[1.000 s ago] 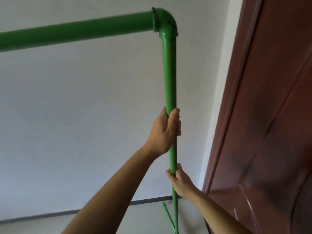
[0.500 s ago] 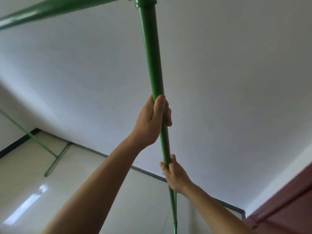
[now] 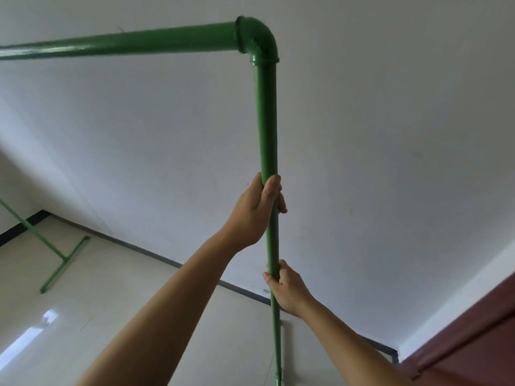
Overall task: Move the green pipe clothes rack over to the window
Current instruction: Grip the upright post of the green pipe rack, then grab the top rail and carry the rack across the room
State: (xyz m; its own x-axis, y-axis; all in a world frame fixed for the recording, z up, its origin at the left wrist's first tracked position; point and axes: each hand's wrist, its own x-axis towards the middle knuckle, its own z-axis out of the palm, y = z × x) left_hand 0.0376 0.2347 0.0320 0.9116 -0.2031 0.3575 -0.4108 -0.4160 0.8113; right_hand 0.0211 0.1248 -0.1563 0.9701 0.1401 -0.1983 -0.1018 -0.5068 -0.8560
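The green pipe clothes rack point(image 3: 267, 121) fills the view. Its near upright runs from an elbow joint at the top down past the bottom edge, and the top bar reaches left out of frame. My left hand point(image 3: 255, 211) grips the upright around mid height. My right hand point(image 3: 284, 286) grips the same pipe lower down. The rack's far leg and its foot bar point(image 3: 60, 264) show at the left on the floor. No window is in view.
A white wall point(image 3: 362, 162) stands right behind the rack, with a dark skirting along its base. Pale glossy floor tiles point(image 3: 92, 307) spread out at lower left. A dark red door point(image 3: 473, 344) occupies the lower right corner.
The view has swung left away from the red door, revealing the floor and the rack's far foot, then tilted so the elbow joint shows again. Both hands keep their grip on the upright.
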